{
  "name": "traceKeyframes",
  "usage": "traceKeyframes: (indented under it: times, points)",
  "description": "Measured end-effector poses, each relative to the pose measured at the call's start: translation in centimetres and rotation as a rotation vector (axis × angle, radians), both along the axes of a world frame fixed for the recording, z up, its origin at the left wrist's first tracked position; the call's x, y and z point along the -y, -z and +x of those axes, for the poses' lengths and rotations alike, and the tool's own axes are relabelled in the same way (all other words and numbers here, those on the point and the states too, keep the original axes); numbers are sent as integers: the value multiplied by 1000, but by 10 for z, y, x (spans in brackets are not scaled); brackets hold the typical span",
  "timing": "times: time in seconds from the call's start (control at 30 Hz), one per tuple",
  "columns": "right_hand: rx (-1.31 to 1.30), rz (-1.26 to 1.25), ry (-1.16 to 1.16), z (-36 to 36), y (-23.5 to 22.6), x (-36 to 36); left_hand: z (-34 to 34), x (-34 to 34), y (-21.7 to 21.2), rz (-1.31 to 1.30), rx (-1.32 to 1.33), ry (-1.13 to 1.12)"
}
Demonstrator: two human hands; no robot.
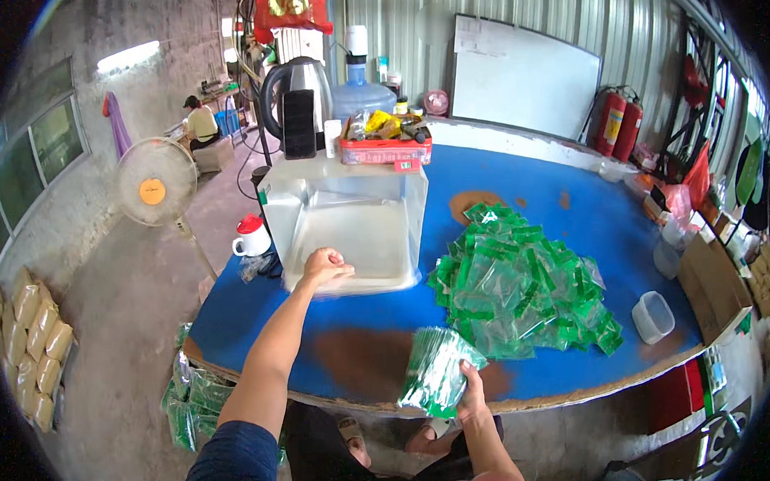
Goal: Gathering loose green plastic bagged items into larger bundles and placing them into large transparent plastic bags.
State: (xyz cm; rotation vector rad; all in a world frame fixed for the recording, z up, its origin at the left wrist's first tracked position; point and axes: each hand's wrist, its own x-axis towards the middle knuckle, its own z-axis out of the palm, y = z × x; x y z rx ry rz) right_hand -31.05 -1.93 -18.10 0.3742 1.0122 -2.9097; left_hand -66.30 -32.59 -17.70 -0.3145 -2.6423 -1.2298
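My right hand (pixel 471 391) grips a thick stack of green-and-clear plastic bags (pixel 435 369) by its right edge, over the front edge of the blue table (pixel 354 315). My left hand (pixel 326 267) is closed, its fingertips pinched together, at the open front of a pale box-like container (pixel 359 233). Anything in that pinch is too small or hidden to make out. To the right, a loose heap of similar green-and-clear plastic bags (pixel 520 286) covers part of the tabletop.
On the container stand an electric kettle (pixel 314 84), a phone (pixel 298 124) and a red tray (pixel 385 148) of small items. A white mug (pixel 251 238) with a red lid is left of it. A clear plastic tub (pixel 653 317) and cardboard (pixel 713 286) lie right; a fan (pixel 155 182) stands left.
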Motion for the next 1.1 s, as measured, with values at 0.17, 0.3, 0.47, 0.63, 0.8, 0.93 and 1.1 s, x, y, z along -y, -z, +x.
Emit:
traceKeyframes:
  times: [0.17, 0.3, 0.47, 0.63, 0.8, 0.93, 1.1]
  points:
    - [-45, -19, 16, -4, -2, 0, -10, -11, -2, 36, -32, 31]
    - [18, 19, 20, -12, -1, 5, -27, 12, 4, 40, -38, -93]
    - [-30, -10, 51, -23, 8, 1, -13, -17, -70, -69, -521, -223]
    - [-67, 10, 64, -14, 0, 1, 53, -42, -150, -120, -805, -118]
    - [-83, 0, 72, -3, -5, 1, 156, -65, -193, -5, -777, 127]
    - [29, 89, 65, -12, -9, 13, 165, -41, -152, -159, -395, 160]
    - [-61, 438, 332, 7, -46, 26, 190, -53, -107, -67, -258, 131]
